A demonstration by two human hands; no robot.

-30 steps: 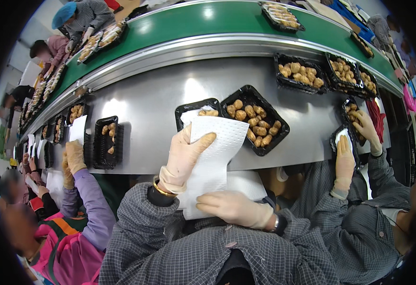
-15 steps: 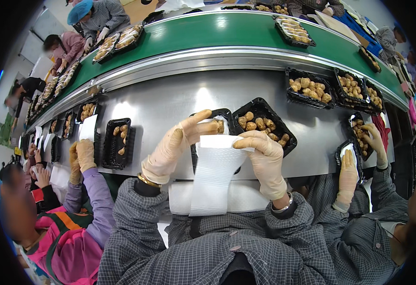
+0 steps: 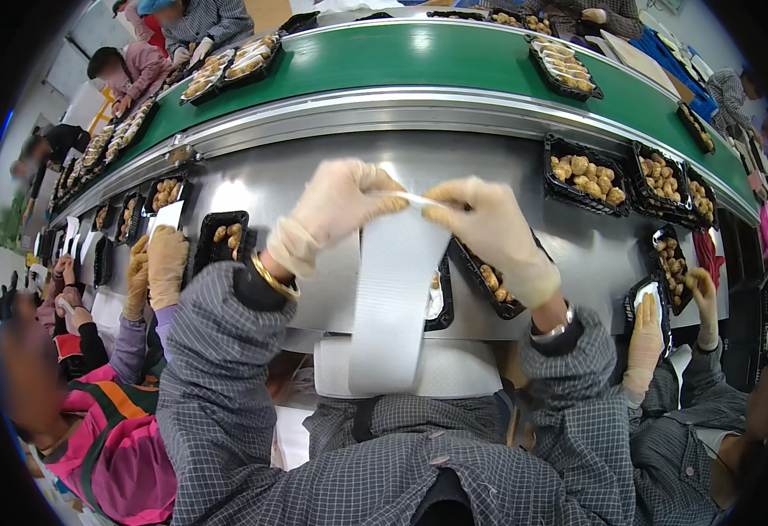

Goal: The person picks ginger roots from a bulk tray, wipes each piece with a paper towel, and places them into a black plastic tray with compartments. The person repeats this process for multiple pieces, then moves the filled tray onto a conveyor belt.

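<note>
My left hand [image 3: 331, 210] and my right hand [image 3: 499, 237], both in thin pale gloves, are raised over the metal table. Their fingers pinch the top edge of a strip of white embossed paper [image 3: 391, 302], close together. The strip hangs down to a wide white paper roll [image 3: 463, 366] at my lap. Behind the strip, a black tray [image 3: 442, 317] shows only in part, with white paper and a brown tuber in it. Another black tray [image 3: 511, 309] of brown tubers is partly covered by my right hand.
Beyond the metal table [image 3: 428, 158] runs a green conveyor belt [image 3: 357, 66] carrying filled trays. Several tuber trays [image 3: 587, 180] stand at the right. A tray [image 3: 220, 244] with a few tubers lies left of me. Co-workers with gloved hands [image 3: 166, 263] sit close on both sides.
Both hands have risen and drawn together at the paper's top edge. The strip is pulled higher and longer off the roll. My left fingers have closed on it.
</note>
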